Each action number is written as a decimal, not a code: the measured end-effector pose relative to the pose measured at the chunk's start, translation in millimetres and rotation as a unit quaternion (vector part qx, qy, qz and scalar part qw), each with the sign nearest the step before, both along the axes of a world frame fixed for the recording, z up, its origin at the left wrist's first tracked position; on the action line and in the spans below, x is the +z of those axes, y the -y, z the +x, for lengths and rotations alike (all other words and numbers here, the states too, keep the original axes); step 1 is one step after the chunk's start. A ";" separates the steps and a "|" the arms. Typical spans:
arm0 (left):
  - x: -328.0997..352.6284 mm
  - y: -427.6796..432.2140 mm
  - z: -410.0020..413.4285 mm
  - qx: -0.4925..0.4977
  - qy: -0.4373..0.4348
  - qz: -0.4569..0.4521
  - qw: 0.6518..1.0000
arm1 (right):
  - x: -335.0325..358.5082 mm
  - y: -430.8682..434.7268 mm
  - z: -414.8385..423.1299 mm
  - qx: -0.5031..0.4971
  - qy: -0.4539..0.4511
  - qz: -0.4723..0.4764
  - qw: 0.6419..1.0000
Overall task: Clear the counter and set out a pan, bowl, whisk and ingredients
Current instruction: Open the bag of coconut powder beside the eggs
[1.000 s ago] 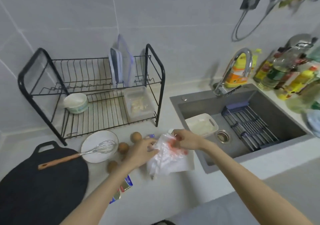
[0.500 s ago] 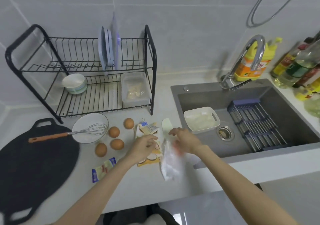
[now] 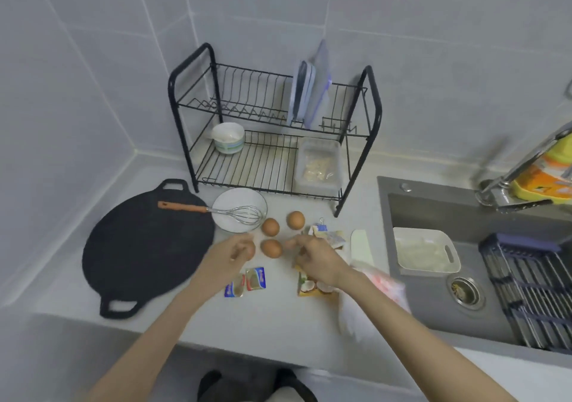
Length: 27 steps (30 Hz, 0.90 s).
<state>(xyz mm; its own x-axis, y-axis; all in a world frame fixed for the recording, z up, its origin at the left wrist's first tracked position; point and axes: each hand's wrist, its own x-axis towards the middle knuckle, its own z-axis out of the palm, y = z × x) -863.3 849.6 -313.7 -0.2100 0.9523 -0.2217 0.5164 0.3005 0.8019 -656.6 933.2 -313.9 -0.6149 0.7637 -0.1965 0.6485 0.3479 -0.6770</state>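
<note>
A black flat pan (image 3: 145, 246) lies on the counter at the left. Beside it stands a white bowl (image 3: 227, 203) with a whisk (image 3: 240, 215) resting in it, its orange handle over the pan. Three brown eggs (image 3: 270, 226) lie loose on the counter. My left hand (image 3: 230, 257) curls its fingers around a fourth egg (image 3: 249, 248). My right hand (image 3: 312, 256) hovers with fingers apart just right of the nearest egg and holds nothing. Two blue packets (image 3: 246, 284), a yellow packet (image 3: 312, 288) and a clipped packet (image 3: 328, 236) lie near the hands.
A crumpled plastic bag (image 3: 377, 290) lies under my right forearm at the sink's edge. A white scraper (image 3: 362, 245) sits beside it. The black dish rack (image 3: 278, 141) holds a cup, lids and a container. The sink (image 3: 433, 302) holds a white tub (image 3: 424, 253) and a drain rack.
Both hands let go of the plastic bag, which now lies on the counter, and moved left to the eggs. My left hand closed around one egg. The camera turned left.
</note>
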 end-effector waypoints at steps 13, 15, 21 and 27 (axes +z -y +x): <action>-37.9 96.2 -147.2 -0.015 -0.206 -0.054 0.977 | -53.3 58.3 -170.0 0.103 0.101 -0.038 0.989; -44.7 101.7 -161.6 -0.062 -0.251 -0.096 0.961 | -61.9 65.0 -185.7 0.110 0.135 -0.032 0.984; -66.1 109.4 -190.8 -0.166 -0.294 -0.157 0.928 | -71.5 89.0 -212.3 0.084 0.197 -0.030 0.976; -72.7 113.0 -202.6 -0.206 -0.302 -0.150 0.919 | -74.9 101.4 -216.9 0.069 0.215 -0.025 0.974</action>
